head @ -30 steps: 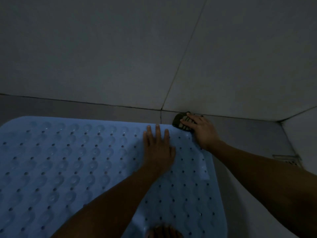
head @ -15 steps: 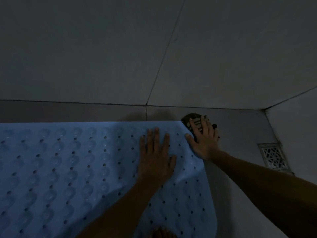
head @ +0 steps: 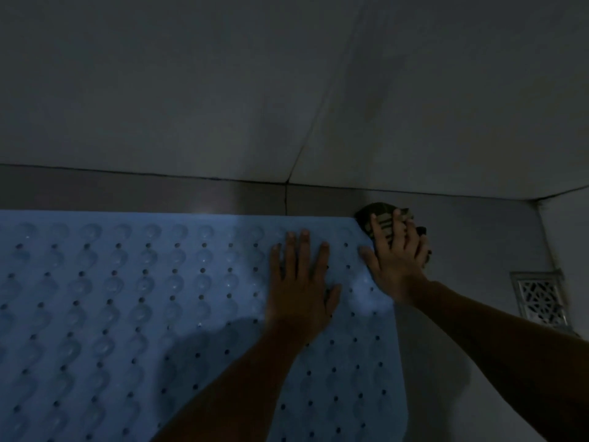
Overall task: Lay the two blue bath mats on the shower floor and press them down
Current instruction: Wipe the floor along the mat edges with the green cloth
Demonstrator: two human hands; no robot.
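Observation:
One blue bath mat (head: pixel 134 298) with rows of bumps and small holes lies flat on the grey shower floor, its far edge running along the wall. My left hand (head: pixel 299 285) rests palm down on the mat near its far right corner, fingers spread. My right hand (head: pixel 395 260) lies flat at that corner, fingers over a dark patterned object (head: pixel 379 215) on the floor, thumb on the mat. A second mat is not in view.
A grey tiled wall (head: pixel 287 90) rises just beyond the mat. A metal floor drain grate (head: pixel 540 298) sits in the right corner. A strip of bare floor (head: pixel 462 314) runs between the mat's right edge and the drain.
The view has shifted right and closer. My right hand slid from the wall joint onto the mat's corner and the dark object. My left hand stays flat on the mat.

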